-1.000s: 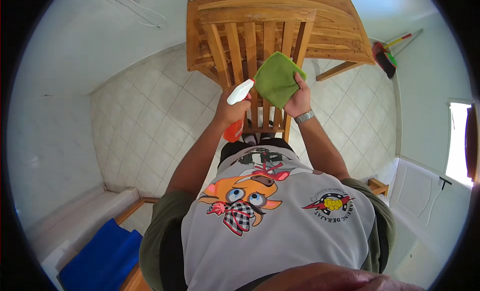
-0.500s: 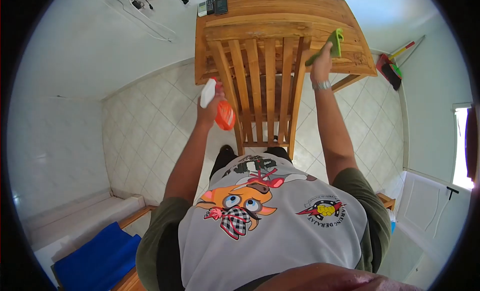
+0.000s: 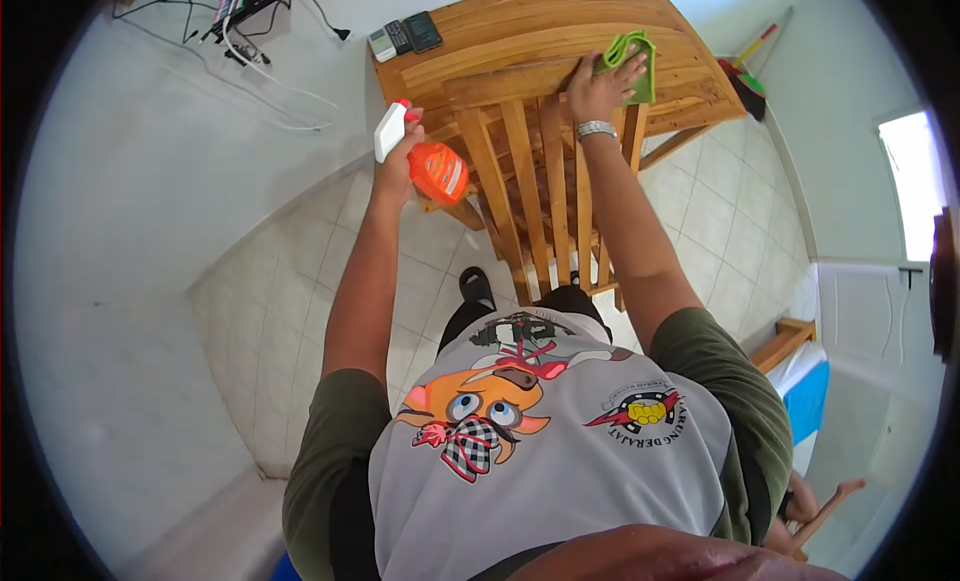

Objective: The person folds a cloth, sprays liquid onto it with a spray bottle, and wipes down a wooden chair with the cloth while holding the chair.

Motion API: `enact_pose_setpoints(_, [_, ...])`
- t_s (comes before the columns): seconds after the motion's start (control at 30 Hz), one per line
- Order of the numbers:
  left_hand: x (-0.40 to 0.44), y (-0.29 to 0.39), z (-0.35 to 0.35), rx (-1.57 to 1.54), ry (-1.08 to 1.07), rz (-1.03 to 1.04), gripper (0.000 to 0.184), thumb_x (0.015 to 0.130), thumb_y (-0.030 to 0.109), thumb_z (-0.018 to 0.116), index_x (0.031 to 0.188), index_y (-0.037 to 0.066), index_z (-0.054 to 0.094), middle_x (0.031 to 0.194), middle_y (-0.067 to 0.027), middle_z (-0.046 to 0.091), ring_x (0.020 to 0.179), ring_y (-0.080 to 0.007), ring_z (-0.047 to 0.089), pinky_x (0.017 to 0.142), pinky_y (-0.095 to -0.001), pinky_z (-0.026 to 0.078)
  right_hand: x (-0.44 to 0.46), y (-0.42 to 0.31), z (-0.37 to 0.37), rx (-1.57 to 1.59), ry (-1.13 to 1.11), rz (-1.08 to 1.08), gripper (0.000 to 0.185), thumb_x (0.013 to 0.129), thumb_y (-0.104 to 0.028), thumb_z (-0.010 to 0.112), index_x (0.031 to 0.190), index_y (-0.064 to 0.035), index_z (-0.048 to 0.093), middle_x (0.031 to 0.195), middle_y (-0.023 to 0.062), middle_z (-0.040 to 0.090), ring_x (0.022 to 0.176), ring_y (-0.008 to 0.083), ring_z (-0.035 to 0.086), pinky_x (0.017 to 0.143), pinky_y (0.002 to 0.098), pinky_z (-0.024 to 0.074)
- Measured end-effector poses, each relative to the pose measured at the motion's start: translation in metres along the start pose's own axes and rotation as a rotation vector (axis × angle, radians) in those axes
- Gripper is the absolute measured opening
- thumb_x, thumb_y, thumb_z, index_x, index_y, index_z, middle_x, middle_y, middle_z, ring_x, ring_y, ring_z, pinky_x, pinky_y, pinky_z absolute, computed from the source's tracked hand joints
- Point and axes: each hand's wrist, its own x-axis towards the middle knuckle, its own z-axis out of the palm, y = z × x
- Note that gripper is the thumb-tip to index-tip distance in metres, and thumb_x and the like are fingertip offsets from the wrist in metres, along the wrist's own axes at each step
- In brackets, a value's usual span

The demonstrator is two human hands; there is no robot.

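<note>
My left hand [image 3: 397,161] grips a spray bottle [image 3: 438,174] by its neck. The bottle has an orange body and a white and red trigger head, and it tilts beside the chair's left side. At the right end of the top rail of a wooden slatted chair [image 3: 512,84], my right hand [image 3: 600,86] holds a folded green cloth [image 3: 643,69]. Its fingers spread over the cloth, and part of the cloth sticks up beyond them. Behind the chair back stands a wooden table [image 3: 520,23]; the chair seat is mostly hidden by the slats.
A phone [image 3: 421,31] and a grey device with buttons [image 3: 391,42] lie at the table's back left corner. Cables [image 3: 245,51] hang by the left wall. A broom [image 3: 748,89] leans at the right. Another person's legs [image 3: 805,506] show at lower right.
My right hand has moved left and slightly up with the cloth, onto the chair's top rail. The spray bottle has risen and shifted left. The view has turned, and the chair now sits at a slant.
</note>
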Motion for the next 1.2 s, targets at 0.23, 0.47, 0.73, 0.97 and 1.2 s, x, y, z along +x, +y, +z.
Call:
enact_pose_setpoints(0.23, [0.019,0.004,-0.012,-0.202,-0.042,-0.058,0.051,0.092,0.009,0.057,0.14,0.007,0.04,0.146,-0.0129,0.043,0.132,-0.0298,0.045,0.107,-0.0444,0.037,-0.07,-0.063,0.031,-0.042,-0.035,-0.02,0.084,0.096,-0.041,0.048,0.153,-0.0032,-0.001,0.157,0.0269,-0.013,0.144,0.0456,-0.013,0.111,0.0666,0.0022])
enact_pose_setpoints(0.47, [0.012,-0.001,-0.036,-0.247,-0.068,-0.09,0.048,0.091,0.008,0.058,0.136,0.005,0.042,0.143,-0.0133,0.047,0.129,-0.03,0.049,0.104,-0.0401,0.041,-0.145,-0.114,0.061,0.027,-0.192,-0.137,0.089,0.092,-0.034,0.057,0.153,-0.0012,0.0,0.156,0.029,-0.012,0.144,0.048,-0.013,0.11,0.0666,0.002])
enact_pose_setpoints(0.73, [0.034,0.004,-0.007,-0.337,-0.32,-0.257,0.036,0.089,0.008,0.06,0.125,0.005,0.055,0.116,-0.0077,0.064,0.11,-0.0212,0.06,0.099,-0.0345,0.045,-0.169,-0.112,0.056,0.099,-0.275,-0.247,0.092,0.087,-0.024,0.06,0.153,-0.0029,0.001,0.157,0.029,-0.006,0.144,0.0492,-0.007,0.111,0.0652,0.0013])
enact_pose_setpoints(0.97, [0.038,0.0,-0.022,-0.41,-0.282,-0.337,0.039,0.089,0.011,0.06,0.126,0.003,0.053,0.122,-0.009,0.062,0.114,-0.0228,0.058,0.1,-0.0379,0.045,-0.185,-0.083,0.023,0.381,-0.631,-0.361,0.06,0.096,-0.019,0.052,0.149,-0.0026,0.027,0.153,0.0251,0.026,0.144,0.0383,0.02,0.116,0.0532,0.0148])
enact_pose_setpoints(1.2, [0.031,-0.011,-0.022,-0.52,-0.366,-0.226,0.041,0.086,0.021,0.065,0.12,0.003,0.052,0.144,-0.0234,0.041,0.135,-0.0406,0.038,0.112,-0.056,0.031,-0.116,-0.021,-0.088,1.407,-0.653,0.969,0.052,0.1,-0.04,0.045,0.14,-0.0069,0.042,0.14,0.0143,0.049,0.128,0.0317,0.049,0.107,0.0492,0.04])
